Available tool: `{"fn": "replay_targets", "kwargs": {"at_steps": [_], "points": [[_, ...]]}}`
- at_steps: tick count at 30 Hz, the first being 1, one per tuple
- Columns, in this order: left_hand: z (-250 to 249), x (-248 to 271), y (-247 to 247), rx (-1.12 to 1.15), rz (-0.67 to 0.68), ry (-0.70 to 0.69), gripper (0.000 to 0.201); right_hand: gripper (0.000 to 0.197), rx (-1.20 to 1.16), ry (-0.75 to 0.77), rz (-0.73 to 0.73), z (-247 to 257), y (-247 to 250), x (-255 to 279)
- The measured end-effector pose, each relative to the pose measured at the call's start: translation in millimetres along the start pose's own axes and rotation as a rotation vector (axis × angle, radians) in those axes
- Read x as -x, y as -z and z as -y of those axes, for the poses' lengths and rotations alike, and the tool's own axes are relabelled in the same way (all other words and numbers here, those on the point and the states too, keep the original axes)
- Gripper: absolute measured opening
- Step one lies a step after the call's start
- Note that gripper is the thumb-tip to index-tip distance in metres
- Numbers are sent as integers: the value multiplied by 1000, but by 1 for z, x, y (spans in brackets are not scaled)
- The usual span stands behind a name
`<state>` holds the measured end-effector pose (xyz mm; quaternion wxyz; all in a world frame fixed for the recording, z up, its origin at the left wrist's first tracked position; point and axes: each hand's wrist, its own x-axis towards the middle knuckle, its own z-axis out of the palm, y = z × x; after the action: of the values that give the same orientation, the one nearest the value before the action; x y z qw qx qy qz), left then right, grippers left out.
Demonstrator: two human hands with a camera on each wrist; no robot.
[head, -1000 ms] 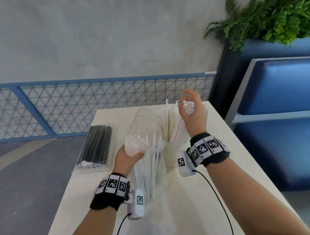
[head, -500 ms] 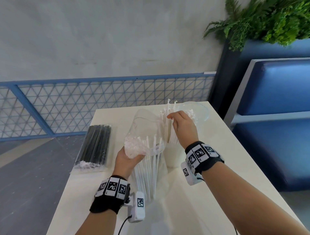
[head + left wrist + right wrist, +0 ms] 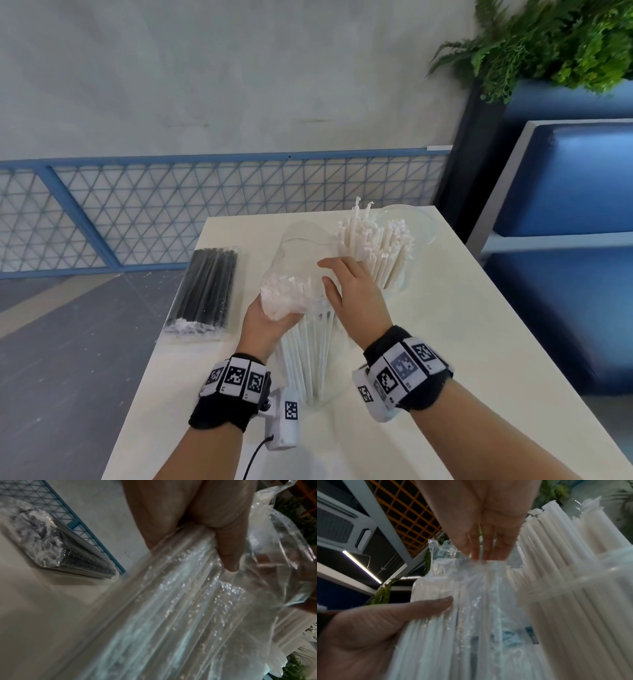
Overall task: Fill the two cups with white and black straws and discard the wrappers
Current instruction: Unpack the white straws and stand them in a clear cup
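Note:
My left hand (image 3: 274, 308) (image 3: 214, 534) grips a clear plastic wrapper (image 3: 301, 246) (image 3: 188, 601) (image 3: 471, 601) round its middle and holds it upright on the table. Several white straws (image 3: 308, 353) stand inside it. My right hand (image 3: 327, 274) (image 3: 481, 550) reaches into the wrapper's open mouth, its straight fingers touching the straw tops. Just right of it a clear cup (image 3: 397, 277) (image 3: 590, 588) is packed with white straws (image 3: 373, 240). A second clear cup (image 3: 424, 222) stands behind that one. A sealed pack of black straws (image 3: 205, 291) (image 3: 60, 547) lies at the table's left edge.
The white table (image 3: 445, 342) has bare surface at the right and near me. A blue bench (image 3: 565, 178) stands to the right, with a plant (image 3: 548, 41) above it. A blue mesh railing (image 3: 171, 212) runs behind the table.
My right hand has come down from above the filled cup and moved left into the wrapper's mouth. The left hand kept holding the wrapper in place.

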<state>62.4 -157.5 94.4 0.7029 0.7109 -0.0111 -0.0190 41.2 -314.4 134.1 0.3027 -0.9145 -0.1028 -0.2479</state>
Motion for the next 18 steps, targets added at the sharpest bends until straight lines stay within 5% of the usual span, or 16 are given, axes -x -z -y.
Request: {"fn": "replay_targets", "kwargs": {"at_steps": [5, 8, 12, 18], "points": [[4, -2, 4, 8, 6, -5, 48, 25, -189, -217, 135, -4, 1, -3], [5, -2, 5, 2, 26, -18, 50, 34, -213, -218, 229, -1, -3, 2], [1, 2, 6, 35, 136, -52, 66, 54, -315, -126, 248, 8, -14, 13], [1, 0, 5, -61, 355, -30, 97, 55, -532, -279, 210, 17, -30, 20]]}}
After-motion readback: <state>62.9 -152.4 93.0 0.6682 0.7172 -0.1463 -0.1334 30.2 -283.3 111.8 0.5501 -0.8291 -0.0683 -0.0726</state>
